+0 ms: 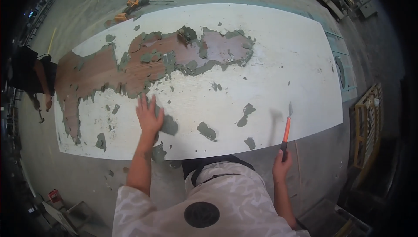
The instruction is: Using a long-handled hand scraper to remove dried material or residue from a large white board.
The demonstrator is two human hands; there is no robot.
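Note:
A large white board lies in front of me, its coating broken away over a long ragged patch of bare brown and pinkish surface. Grey-green flakes edge the patch. My left hand reaches over the board with fingers spread, just below the patch's lower edge, beside a loose grey-green flake. Whether it presses on the board is hard to see. In my right hand, at the near right edge, is a scraper with an orange and black handle. Its narrow metal blade points away from me, over the white surface.
Several loose flakes are scattered across the board. An orange drill with a long bit lies beyond the far edge. Another person's arm hangs at the left, near a hammer. Wooden pallets stand at the right.

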